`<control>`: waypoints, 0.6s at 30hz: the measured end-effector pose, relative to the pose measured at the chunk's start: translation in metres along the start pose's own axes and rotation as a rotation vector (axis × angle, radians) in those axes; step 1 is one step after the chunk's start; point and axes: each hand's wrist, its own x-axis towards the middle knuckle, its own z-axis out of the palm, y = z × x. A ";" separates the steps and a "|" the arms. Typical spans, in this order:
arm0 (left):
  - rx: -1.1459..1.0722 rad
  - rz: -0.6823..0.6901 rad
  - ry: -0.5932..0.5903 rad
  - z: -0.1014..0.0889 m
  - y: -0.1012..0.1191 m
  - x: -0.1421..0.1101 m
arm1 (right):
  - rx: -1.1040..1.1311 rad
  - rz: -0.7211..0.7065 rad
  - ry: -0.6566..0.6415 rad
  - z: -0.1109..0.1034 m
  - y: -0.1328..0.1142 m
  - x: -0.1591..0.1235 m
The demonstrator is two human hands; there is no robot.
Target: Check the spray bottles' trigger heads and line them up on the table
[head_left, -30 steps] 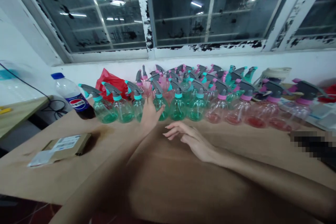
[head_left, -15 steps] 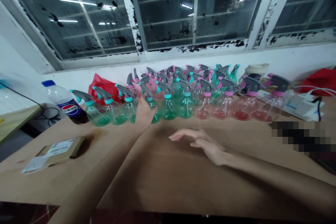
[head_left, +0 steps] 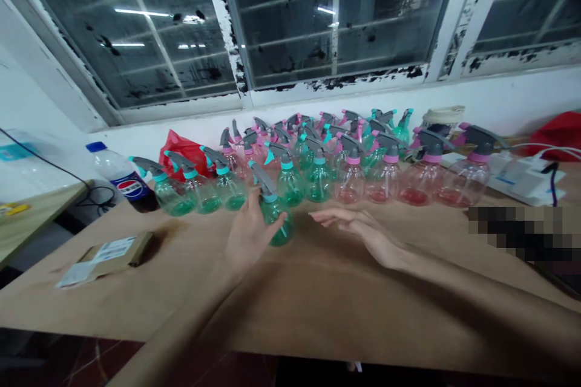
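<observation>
Green-tinted trigger spray bottle [head_left: 271,207], one: was held in the left hand [head_left: 247,234], fingers and thumb curled partway around its body, before the bottle row [head_left: 319,184]. Right hand [head_left: 370,234]: held nothing, fingers loosely extended, nearby.

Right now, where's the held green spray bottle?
Head view, just left of centre: the green spray bottle is in the left hand, nearer the wearer than the front row of spray bottles, left of the right hand.
</observation>
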 end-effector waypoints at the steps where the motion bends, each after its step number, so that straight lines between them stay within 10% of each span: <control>1: -0.011 0.023 -0.030 0.000 0.008 -0.005 | -0.015 0.030 0.026 -0.002 0.002 0.001; 10: -0.331 0.304 -0.309 0.005 0.083 -0.030 | -0.195 -0.076 0.125 -0.006 -0.011 0.002; 15: -0.453 0.294 -0.360 0.010 0.050 -0.019 | -0.194 -0.046 0.205 -0.010 -0.012 0.005; 18: -0.336 0.032 -0.118 0.031 0.016 -0.002 | -0.158 0.002 0.174 -0.014 -0.010 0.005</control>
